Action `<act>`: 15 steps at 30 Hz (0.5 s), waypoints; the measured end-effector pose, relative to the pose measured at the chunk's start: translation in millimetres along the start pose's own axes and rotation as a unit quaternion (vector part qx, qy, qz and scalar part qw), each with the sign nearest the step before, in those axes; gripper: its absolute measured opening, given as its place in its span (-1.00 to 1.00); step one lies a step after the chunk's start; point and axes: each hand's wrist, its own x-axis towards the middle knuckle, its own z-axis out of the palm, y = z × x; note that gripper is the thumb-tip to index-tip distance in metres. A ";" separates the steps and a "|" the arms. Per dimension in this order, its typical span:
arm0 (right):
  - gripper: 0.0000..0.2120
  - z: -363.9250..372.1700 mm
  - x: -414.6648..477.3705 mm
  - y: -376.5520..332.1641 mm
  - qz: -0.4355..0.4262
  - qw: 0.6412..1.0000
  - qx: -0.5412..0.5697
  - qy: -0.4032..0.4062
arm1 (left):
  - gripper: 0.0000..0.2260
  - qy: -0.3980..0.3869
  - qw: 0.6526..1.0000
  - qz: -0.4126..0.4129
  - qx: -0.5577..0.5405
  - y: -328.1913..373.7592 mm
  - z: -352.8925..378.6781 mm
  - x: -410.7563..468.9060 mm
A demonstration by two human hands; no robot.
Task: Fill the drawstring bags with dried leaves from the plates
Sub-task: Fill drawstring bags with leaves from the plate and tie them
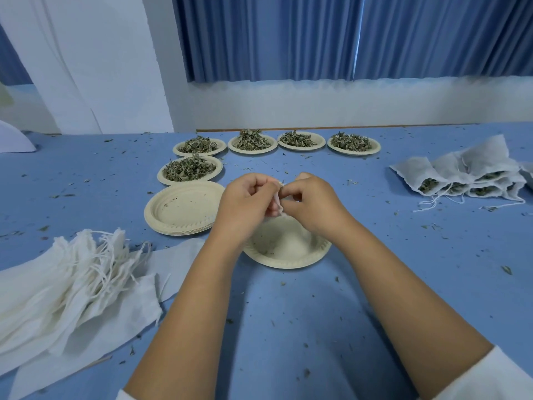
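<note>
Both hands meet over an empty paper plate [288, 249] at the table's middle. My left hand [245, 200] and my right hand [310, 199] pinch the same small white drawstring bag [276, 202], mostly hidden between the fingers. Several plates heaped with dried leaves [190, 168] stand behind, in a far row and one nearer at the left. A pile of unfilled bags [72, 284] with loose strings lies at the front left. Filled bags [467, 177] are stacked at the right.
A stack of empty paper plates [181, 209] sits left of my hands. Leaf crumbs are scattered over the blue table [317, 313]. Behind the plates runs a white wall ledge under blue curtains [346, 39]. A white object [13, 138] shows at the far left edge.
</note>
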 end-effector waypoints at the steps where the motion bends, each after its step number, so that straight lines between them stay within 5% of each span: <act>1: -0.78 -3.4 0.2 0.4 0.001 1.000 0.025 0.000 | -0.87 0.015 1.000 -0.001 -0.008 -0.8 0.0 1.0; 5: -0.88 -17.0 -0.6 3.3 0.023 0.990 0.137 0.026 | -0.91 0.061 0.998 0.012 -0.007 -5.4 1.4 5.1; 11: -0.89 -25.1 0.7 5.5 0.092 0.983 0.147 0.065 | -0.91 0.083 0.996 0.045 0.007 -9.1 6.2 4.6; 15: -0.67 -36.5 -3.4 11.6 0.251 0.938 0.224 -0.082 | -0.91 0.086 0.994 0.072 0.002 -10.2 14.5 5.6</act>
